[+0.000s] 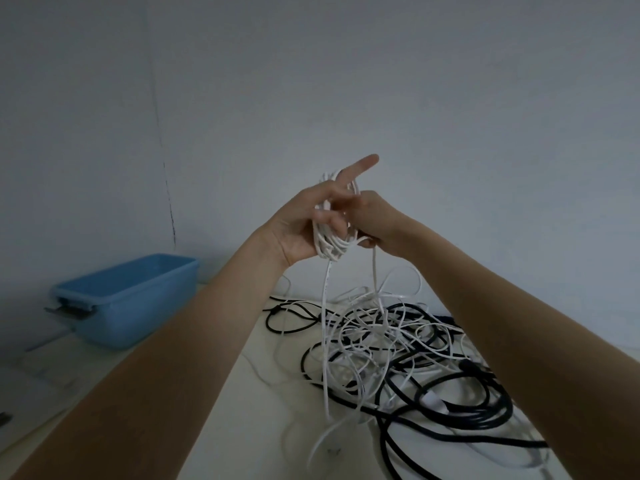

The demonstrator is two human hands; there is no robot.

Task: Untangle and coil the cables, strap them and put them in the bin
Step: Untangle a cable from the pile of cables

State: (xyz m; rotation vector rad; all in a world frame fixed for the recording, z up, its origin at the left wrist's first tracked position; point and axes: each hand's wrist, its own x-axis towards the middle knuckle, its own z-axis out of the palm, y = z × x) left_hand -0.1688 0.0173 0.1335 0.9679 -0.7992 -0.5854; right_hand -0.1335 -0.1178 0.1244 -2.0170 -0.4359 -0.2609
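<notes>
Left hand holds a white cable coil, loops wound around its curled fingers, index finger pointing up and out. Right hand, touching the coil from the other side, pinches the white strand and feeds the next loop; its fingertips are hidden behind the coil.

Judgement: keep loops even in size, draw slack with the right hand before each wrap, and stop if the hanging strand snags (it runs straight down into the pile).

Below the hands, a tangled pile of white and black cables lies on the pale surface. Low and well left of the left hand sits the open blue bin, apart from the pile. Behind the hands, a plain grey wall; dim room.
</notes>
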